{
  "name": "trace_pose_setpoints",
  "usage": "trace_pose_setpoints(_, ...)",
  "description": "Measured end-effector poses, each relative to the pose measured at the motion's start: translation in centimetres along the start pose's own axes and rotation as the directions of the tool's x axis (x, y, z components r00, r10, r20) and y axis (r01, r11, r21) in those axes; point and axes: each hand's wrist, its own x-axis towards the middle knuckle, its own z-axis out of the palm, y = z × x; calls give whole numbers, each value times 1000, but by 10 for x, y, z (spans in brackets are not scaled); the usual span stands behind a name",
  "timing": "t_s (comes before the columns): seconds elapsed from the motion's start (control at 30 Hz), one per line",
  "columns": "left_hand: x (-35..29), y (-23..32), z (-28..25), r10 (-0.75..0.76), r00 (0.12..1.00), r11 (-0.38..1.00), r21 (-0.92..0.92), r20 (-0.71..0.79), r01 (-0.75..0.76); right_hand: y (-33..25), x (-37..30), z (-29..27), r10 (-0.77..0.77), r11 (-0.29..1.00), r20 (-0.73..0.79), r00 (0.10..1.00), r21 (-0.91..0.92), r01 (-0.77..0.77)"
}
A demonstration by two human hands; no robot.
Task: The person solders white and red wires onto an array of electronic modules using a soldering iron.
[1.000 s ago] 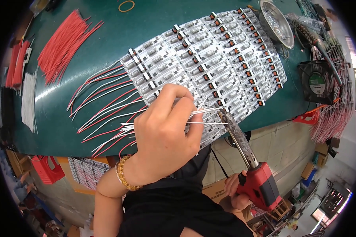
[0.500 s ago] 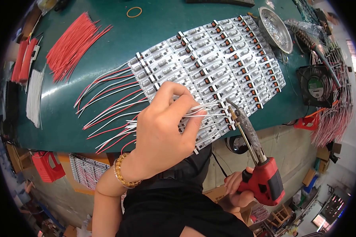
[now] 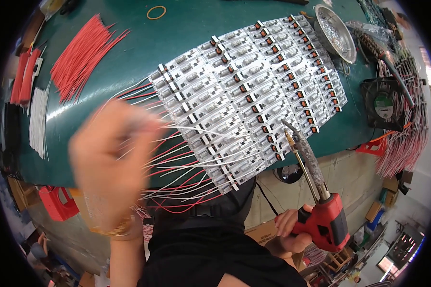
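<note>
My left hand (image 3: 112, 158) is smeared by motion over the board's left edge. Its fingertips look pinched together, with thin white wires at them. In my right hand (image 3: 294, 232) is a red and black soldering gun (image 3: 331, 224), gripped by its handle. The gun's dark tip and brass feed tube point up over the lower right part of a panel of white circuit boards (image 3: 234, 95). Small components and black-and-orange parts stand in rows on the panel. White and red wires (image 3: 187, 165) trail from its left side, and several white ones lie across its lower boards.
A bundle of red wires (image 3: 84, 60) and a bundle of white wires (image 3: 38, 124) lie at the left on the green table (image 3: 139, 43). At the right are a metal bowl (image 3: 352, 52), a black fan (image 3: 385, 100) and a hanging mass of red and white wires (image 3: 402, 148).
My left hand has swept left, away from the soldering gun's tip, uncovering the middle of the panel. White wires now lie over the lower boards. The gun has shifted slightly right.
</note>
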Motion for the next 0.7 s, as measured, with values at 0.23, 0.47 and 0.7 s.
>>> trace_pose_setpoints(0.23,-2,6,18,89,994,994,-52,-61,-92,5,4,6,19,998,0,1000,63,-19)
trace_pose_setpoints(0.47,-12,-7,57,130,990,991,8,61,-131,0,6,10,-3,995,70,998,95,-4)
trace_pose_setpoints(0.7,-14,-6,67,211,978,977,24,-5,-211,17,-9,-13,87,990,86,993,105,-96)
